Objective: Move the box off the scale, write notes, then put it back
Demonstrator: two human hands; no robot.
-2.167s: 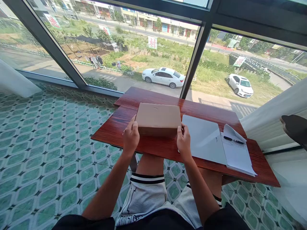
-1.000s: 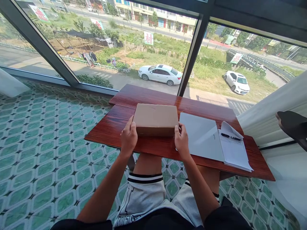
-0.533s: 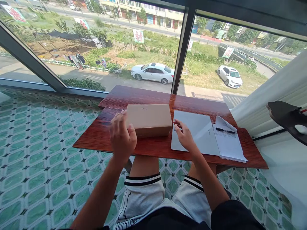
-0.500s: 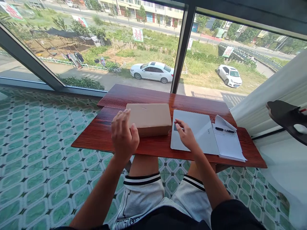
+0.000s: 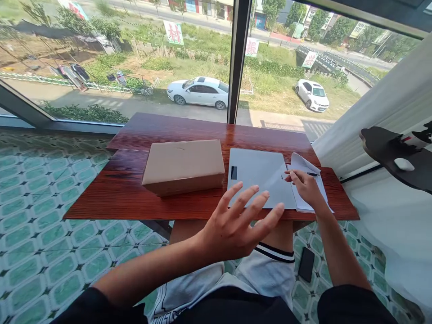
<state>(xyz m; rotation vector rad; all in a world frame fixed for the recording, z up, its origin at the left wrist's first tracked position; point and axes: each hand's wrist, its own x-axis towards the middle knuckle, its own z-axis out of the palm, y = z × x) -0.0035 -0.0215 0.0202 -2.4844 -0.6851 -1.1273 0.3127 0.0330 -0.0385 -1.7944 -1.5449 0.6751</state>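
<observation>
Hovering nearest, the left hand spreads its fingers wide, its grip empty, just short of the grey pad on the bench. Beyond it, the right hand lies on the paper sheets, fingertips touching the pen, grip loose and not closed. A closed cardboard box rests apart at left. Small print on the pad is unreadable.

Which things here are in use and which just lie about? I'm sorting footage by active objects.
In use:
right hand, fingers at the black pen
white paper sheets under it
left hand, open in the air

Lying about:
closed brown cardboard box
flat grey closed laptop
red-brown wooden table
black phone on the floor
</observation>
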